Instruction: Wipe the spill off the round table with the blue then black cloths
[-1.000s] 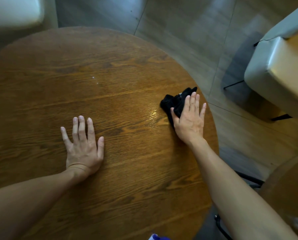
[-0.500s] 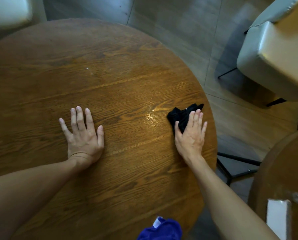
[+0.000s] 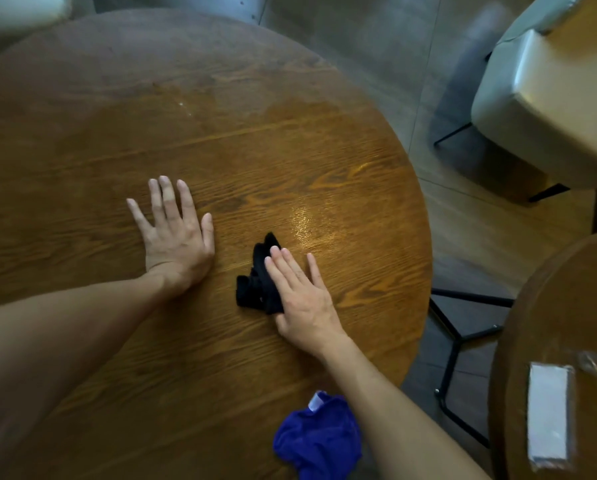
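My right hand [image 3: 302, 296] lies flat on a crumpled black cloth [image 3: 257, 282] and presses it onto the round wooden table [image 3: 117, 133], near the middle of its right half. Part of the cloth sticks out to the left of my fingers. A wet, shiny streak [image 3: 304, 220] glistens just beyond the cloth. My left hand [image 3: 174, 233] rests palm down on the wood, fingers spread, holding nothing. The blue cloth [image 3: 319, 441] sits bunched up at the table's near edge, under my right forearm.
A pale upholstered chair [image 3: 546, 109] stands at the upper right. Black metal legs [image 3: 463, 337] show on the floor beside the table. A second wooden table [image 3: 560, 341] at the right carries a white rectangular object [image 3: 548, 414].
My right hand has dragged the black cloth from the table's right edge leftward and closer to me. The view has tilted down, bringing the blue cloth into sight. My left hand stays put.
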